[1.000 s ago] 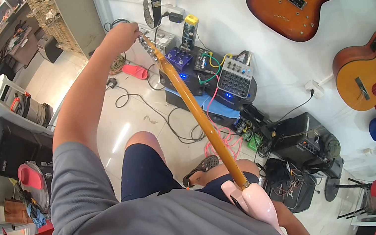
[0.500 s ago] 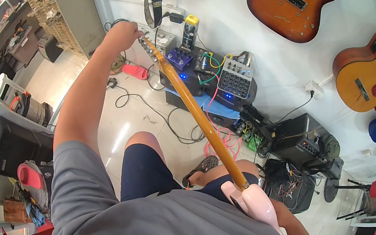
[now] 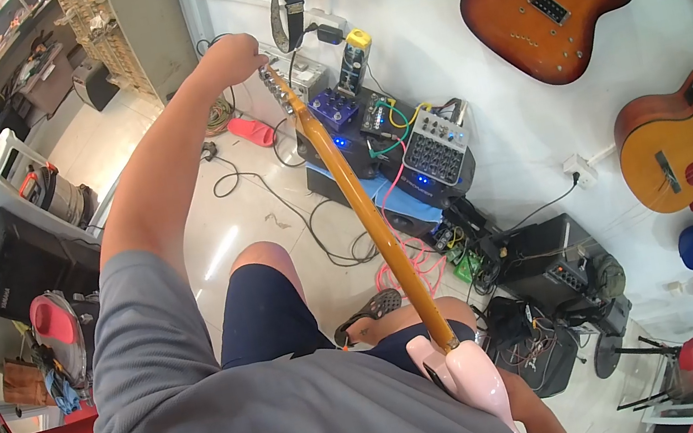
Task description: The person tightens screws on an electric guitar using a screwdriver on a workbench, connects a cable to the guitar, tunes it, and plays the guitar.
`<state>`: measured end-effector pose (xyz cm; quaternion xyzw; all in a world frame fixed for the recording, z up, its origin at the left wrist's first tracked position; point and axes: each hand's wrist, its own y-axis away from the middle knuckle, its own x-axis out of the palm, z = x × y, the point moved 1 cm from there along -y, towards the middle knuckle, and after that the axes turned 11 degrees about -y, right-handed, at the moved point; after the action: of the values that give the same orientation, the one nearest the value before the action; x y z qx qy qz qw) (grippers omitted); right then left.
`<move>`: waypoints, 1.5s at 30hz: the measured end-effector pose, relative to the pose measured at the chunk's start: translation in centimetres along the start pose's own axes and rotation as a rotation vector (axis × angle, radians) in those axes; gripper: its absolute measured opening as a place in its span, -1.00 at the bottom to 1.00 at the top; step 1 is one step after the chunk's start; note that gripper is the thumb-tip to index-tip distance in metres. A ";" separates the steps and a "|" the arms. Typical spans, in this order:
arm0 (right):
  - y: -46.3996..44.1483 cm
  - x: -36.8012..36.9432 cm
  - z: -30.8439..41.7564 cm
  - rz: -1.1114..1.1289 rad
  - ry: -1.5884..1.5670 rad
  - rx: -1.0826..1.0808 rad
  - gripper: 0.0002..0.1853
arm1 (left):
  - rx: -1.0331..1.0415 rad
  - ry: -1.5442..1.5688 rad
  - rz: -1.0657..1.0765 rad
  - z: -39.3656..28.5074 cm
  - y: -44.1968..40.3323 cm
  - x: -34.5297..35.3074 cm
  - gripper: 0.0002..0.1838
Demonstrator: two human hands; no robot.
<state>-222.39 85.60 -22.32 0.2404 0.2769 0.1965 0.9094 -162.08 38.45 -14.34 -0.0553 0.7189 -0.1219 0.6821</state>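
Observation:
A pink electric guitar (image 3: 475, 379) rests against my body, its wooden neck (image 3: 358, 200) reaching up and left, with the back of the neck facing the camera. At the far end is the headstock (image 3: 275, 85) with a row of metal tuners. My left hand (image 3: 237, 58) is at the tip of the headstock, its fingers closed and pressed together by the end tuner; the fingertips are too small to make out fully. My right forearm shows at the lower right beside the guitar body, while my right hand is hidden behind it.
A small mixer (image 3: 438, 145), purple pedal (image 3: 334, 107) and yellow-topped can (image 3: 354, 60) stand on amplifiers beyond the neck. Cables and a pink slipper (image 3: 253, 131) lie on the floor. A sunburst guitar (image 3: 547, 0) and an acoustic guitar (image 3: 681, 143) hang on the wall.
The view has shifted slightly, so the wall guitars and shelves sit a little differently. My left hand stays at the headstock, and the guitar keeps its pose.

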 end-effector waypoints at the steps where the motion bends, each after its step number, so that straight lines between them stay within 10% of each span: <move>1: 0.0 0.0 0.0 0.000 -0.009 0.003 -0.76 | -0.007 0.000 0.003 0.0 -0.1 0.1 -0.63; 14: 0.0 0.1 0.4 0.013 -0.015 0.050 -0.66 | -0.178 0.071 0.069 -0.9 0.0 -0.5 -0.58; 20: 0.5 0.5 -2.2 -0.019 -0.139 0.009 -0.74 | -0.640 1.227 -0.375 -6.5 9.2 6.7 -0.55; 28: 0.1 -0.1 0.6 0.013 -0.068 0.049 -0.80 | -0.342 2.168 0.441 -24.1 21.0 8.0 -0.73; 45: 0.0 -0.4 -0.2 0.071 -0.290 0.140 -0.78 | -0.423 2.244 0.535 -25.1 20.9 7.1 -0.71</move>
<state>-222.80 85.50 -22.27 0.3386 0.1471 0.1722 0.9133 -185.65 59.35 -25.47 0.1241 0.9122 0.1669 -0.3531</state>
